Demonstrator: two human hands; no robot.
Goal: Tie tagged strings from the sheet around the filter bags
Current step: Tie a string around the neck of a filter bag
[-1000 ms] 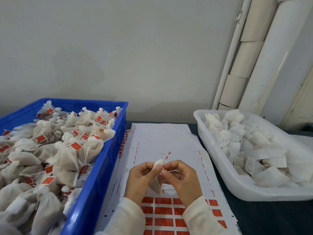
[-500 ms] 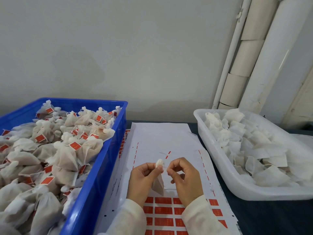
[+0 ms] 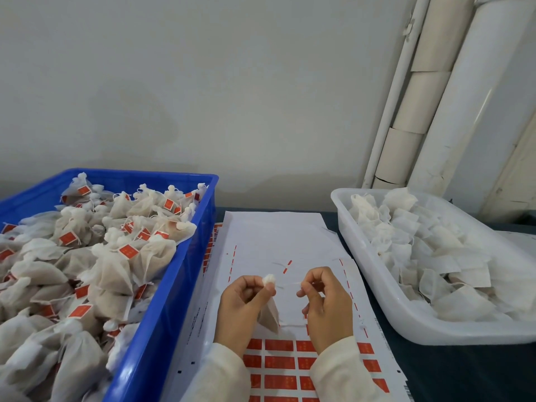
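Two hands tie a string round a filter bag above a tag sheet.
Left hand (image 3: 246, 303) pinches the filter bag (image 3: 269, 311) by its gathered neck; right hand (image 3: 326, 303) pinches the string (image 3: 287, 285), taut between them, over the sheet (image 3: 278, 239) mid-desk.

Blue crate (image 3: 162, 314); white tray (image 3: 374, 274); white sheet (image 3: 269, 236) with rows of red tags (image 3: 280, 362); off-white filter bags (image 3: 435, 256); dark worktop (image 3: 452, 369).

blue crate (image 3: 174, 285) cut off at left and bottom edges; tag print on sheet (image 3: 275, 233) too small to read
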